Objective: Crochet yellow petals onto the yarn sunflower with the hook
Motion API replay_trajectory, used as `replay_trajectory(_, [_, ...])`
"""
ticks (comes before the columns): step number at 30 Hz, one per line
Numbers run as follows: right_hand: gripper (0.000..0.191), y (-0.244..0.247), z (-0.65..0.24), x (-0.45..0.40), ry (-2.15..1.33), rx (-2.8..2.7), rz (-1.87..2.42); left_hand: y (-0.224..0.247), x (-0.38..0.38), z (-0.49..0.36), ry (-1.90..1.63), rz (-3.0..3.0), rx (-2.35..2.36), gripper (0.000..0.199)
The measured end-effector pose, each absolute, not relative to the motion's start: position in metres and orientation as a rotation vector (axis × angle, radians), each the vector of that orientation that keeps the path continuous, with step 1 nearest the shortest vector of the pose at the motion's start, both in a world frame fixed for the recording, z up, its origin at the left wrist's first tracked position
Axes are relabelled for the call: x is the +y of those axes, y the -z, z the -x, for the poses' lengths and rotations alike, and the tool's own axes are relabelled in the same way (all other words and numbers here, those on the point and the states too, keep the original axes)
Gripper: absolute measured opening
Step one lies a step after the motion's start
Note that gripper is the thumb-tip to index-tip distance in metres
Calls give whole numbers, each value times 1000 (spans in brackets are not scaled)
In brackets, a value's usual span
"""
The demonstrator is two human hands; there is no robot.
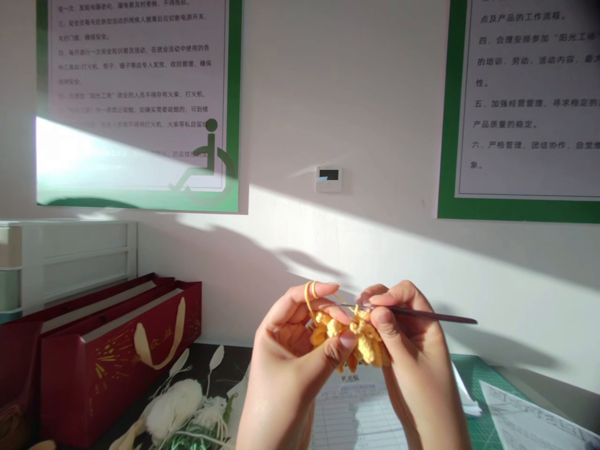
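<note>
A piece of yellow crochet work [368, 347] with bumpy, petal-like lobes is held up between both hands. My left hand [295, 356] pinches its left part between thumb and fingers, and yellow yarn [308, 297] loops round the raised index finger. With thumb and fingers closed, my right hand [412, 344] grips a dark crochet hook [438, 314]. The hook's thin shaft points left to the top of the crochet work, close to the left fingers. My right fingertips are also against the crochet's right edge. The hook's tip is too fine to make out clearly.
Printed sheets [359, 406] lie below the hands, beside a green cutting mat [482, 400]. At left are red gift bags [122, 356], white drawers [89, 250], and white yarn [173, 409] with green strands. Behind, the wall carries green-bordered posters [140, 75] and a small panel [329, 179].
</note>
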State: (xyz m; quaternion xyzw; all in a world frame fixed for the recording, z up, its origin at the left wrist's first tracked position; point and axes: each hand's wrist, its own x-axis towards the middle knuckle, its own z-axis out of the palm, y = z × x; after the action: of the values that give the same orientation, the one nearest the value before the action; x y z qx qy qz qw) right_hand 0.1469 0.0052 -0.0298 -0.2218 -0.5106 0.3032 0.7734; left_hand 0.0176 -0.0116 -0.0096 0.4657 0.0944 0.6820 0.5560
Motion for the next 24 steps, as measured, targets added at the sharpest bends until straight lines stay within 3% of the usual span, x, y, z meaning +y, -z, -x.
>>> replay_trajectory(10, [26, 35, -149, 15, -585, -1084, 416, 14, -18, -21, -1664, -1437, 321, 28])
replay_trajectory(15, [28, 31, -151, 9, -699, -1093, 389, 19, -15, -21, -1680, -1672, 413, 37])
replay_trajectory(24, [21, 32, -147, 10, -604, -1162, 414, 22, -16, -38, -1896, -1491, 348, 27])
